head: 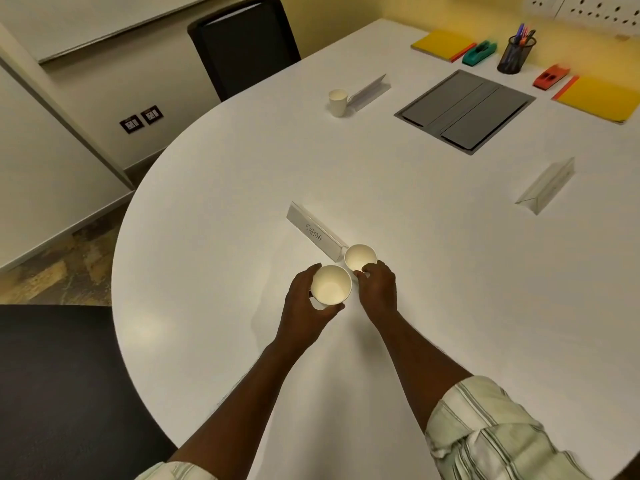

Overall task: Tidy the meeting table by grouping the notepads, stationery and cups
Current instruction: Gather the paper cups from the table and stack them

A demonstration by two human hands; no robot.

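Now, with the left hand [304, 306] curled around one white paper cup [330, 285] and right fingers [367, 271] pinching the second cup's [360, 258] rim mid-worktop [415, 237], nesting them squarely seems wisest.

A white oval table [415, 209], black chair [242, 43] behind, cream walls [104, 74].

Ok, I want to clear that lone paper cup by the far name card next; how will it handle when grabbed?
The far paper cup looks empty and thin-walled, so probably very light and easy to crush. It stands upright but seems narrower at the base, so a sideways nudge may tip it, then let it roll.
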